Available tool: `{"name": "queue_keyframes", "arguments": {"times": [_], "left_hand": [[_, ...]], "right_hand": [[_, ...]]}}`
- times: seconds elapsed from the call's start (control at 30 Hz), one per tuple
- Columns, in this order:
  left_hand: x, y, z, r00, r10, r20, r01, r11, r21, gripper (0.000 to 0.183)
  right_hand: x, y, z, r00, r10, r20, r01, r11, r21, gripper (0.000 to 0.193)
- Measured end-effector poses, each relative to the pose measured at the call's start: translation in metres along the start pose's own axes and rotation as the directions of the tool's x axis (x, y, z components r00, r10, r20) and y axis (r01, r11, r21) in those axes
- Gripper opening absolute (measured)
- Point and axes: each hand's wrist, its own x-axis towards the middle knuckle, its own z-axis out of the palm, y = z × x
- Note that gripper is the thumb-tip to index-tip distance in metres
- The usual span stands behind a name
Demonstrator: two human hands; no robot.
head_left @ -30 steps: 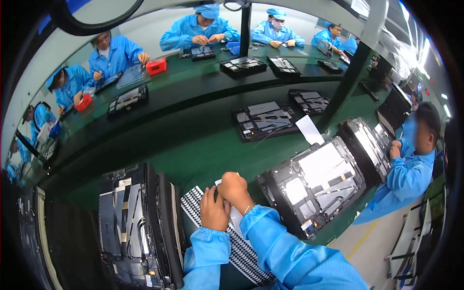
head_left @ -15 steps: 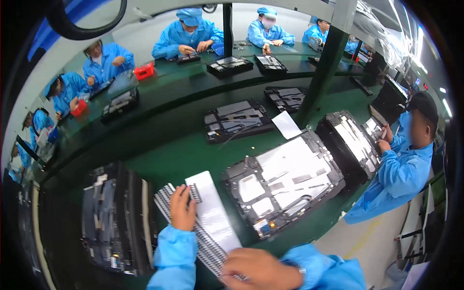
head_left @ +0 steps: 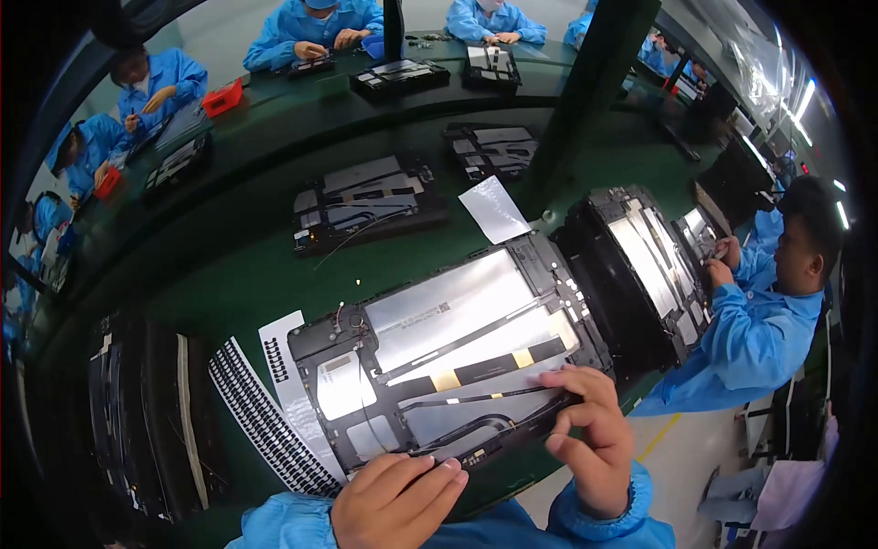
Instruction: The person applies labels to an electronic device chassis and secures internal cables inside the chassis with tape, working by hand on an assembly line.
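Note:
In front of me lies an open electronic device chassis (head_left: 448, 311), a black frame with silver panels, on top of a stack. My left hand (head_left: 402, 499) rests on its near left edge, fingers stretched out beside a black cable. My right hand (head_left: 594, 430) is over the near right part. Its index fingertip touches the chassis by a thin black cable (head_left: 476, 397), and the thumb stands apart from it. Left of the chassis lies a sheet of small black pieces in rows (head_left: 274, 421). Beside it, a white strip (head_left: 306, 412) bears a few similar pieces and meets the chassis edge.
On the left stands a stack of dark chassis (head_left: 142, 412). Others lie beyond (head_left: 366, 201), near a white paper (head_left: 494, 209). A green post (head_left: 576, 101) rises behind. A co-worker in blue (head_left: 768, 320) works at the right, next to another stack (head_left: 654, 265). Several people sit across the bench.
Both hands have left the sheet of black pieces and are now on the chassis. The view has shifted, and the chassis appears nearer, against the white strip.

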Motion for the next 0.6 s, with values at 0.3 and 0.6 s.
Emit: {"name": "queue_keyframes", "arguments": {"times": [0.3, 0.6], "left_hand": [[-0.001, -0.003, 0.003, 0.999, -0.027, -0.042, 0.028, 1.0, 0.013, 0.025], [-0.004, -0.008, 0.009, 0.998, -0.039, -0.056, 0.037, 0.998, -0.041, 0.024]], "right_hand": [[0.004, -0.013, 0.006, 1.0, 0.026, 0.013, -0.026, 0.999, 0.032, 0.009], [0.009, -0.013, 0.026, 0.986, -0.01, 0.164, 0.031, 0.991, -0.126, 0.011]]}}
